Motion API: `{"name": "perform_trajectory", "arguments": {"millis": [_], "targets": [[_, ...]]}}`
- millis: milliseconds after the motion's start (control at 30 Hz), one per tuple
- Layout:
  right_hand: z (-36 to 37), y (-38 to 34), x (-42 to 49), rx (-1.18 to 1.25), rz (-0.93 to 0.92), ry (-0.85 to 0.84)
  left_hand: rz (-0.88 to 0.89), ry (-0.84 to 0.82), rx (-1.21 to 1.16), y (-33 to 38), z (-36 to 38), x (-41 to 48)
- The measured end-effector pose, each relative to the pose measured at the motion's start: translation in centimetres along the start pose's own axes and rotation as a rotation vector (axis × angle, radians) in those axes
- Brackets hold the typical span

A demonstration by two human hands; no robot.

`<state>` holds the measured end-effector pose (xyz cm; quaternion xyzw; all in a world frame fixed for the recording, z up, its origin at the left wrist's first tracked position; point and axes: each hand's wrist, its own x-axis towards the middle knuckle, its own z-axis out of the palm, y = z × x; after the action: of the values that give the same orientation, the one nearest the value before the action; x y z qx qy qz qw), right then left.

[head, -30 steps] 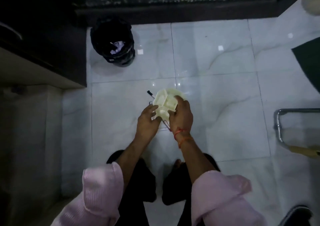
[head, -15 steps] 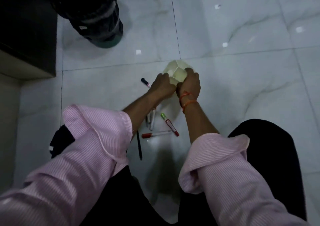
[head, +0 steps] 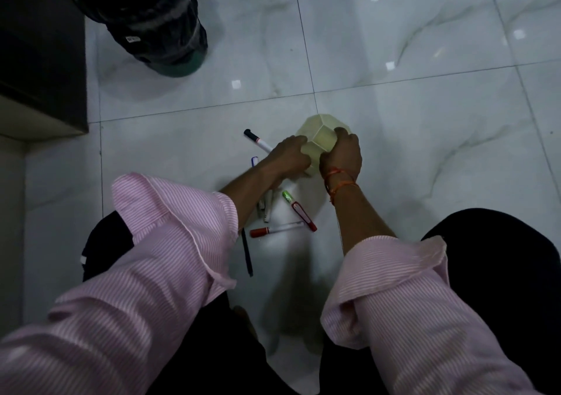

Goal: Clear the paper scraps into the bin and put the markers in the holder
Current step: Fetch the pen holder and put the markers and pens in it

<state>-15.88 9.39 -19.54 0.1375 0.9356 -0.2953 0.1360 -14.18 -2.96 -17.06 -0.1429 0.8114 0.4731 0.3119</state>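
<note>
Both hands clasp a pale yellow holder (head: 318, 138) on the marble floor (head: 394, 121): left hand (head: 290, 158) and right hand (head: 343, 156) wrapped around its sides. Markers (head: 299, 211) lie scattered just behind the holder; the bin (head: 158, 24), its label unreadable, stands well beyond it.

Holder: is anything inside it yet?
The holder shows only its faceted outside; its opening can't be seen. Left hand and right hand grip it. Markers lie on the floor.
</note>
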Motion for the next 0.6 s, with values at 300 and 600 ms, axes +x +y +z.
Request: {"name": "perform_trajectory", "arguments": {"millis": [300,600], "targets": [[0.1,1.5,-2.3,-0.001,-0.173,0.157,-0.069,0.153,-0.092,-2.3,-2.7,1.6],[5.5,0.7,-7.8,-0.131,-0.403,-0.122,-0.089,0.284,0.319,-6.1,-2.4,-0.4]]}}
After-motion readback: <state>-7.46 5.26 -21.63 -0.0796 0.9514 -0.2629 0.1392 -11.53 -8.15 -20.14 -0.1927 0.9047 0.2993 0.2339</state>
